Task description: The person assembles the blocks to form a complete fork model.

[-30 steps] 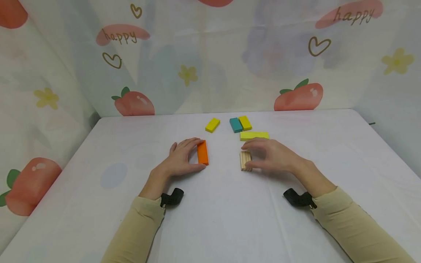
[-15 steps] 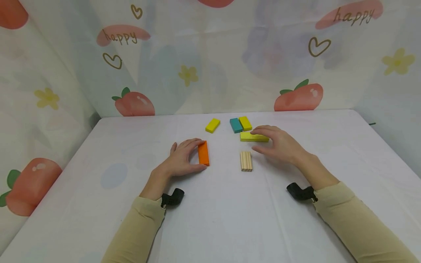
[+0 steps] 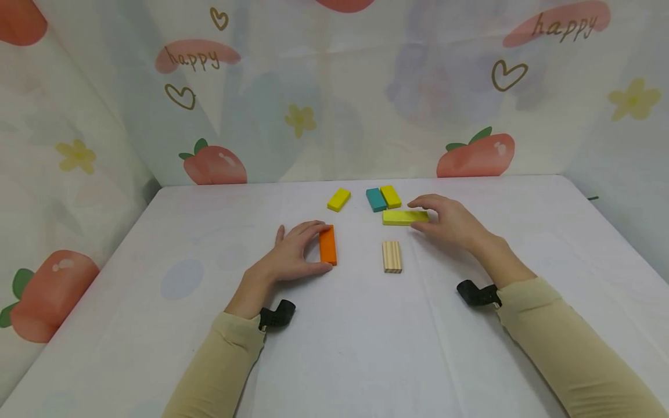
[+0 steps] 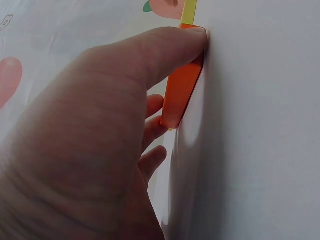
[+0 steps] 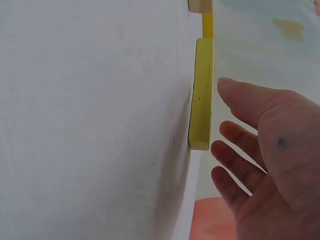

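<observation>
— Moved since the earlier frames: right hand, from beside the wood block to the right end of the long yellow block. Orange block: slight shift rightward, together with the left hand.

— Condition of each grip?

— Right: spread, thumb toward the near side, fingers toward the far side, nothing held; contact not evident. Left: pinching the orange block end to end, thumb near, fingers far.

— Whereabouts of the stock?

— All on the worktop. Orange block: left of the wood block, apart. Long yellow block: beyond the wood block, in front of the teal block and small yellow block, which lie side by side. Second small yellow block: farther left, apart.

— Bearing on the work?

— By judgement: wood block done with for now, right-side attention passed to the long yellow block; orange block probably being steadied or adjusted.
</observation>
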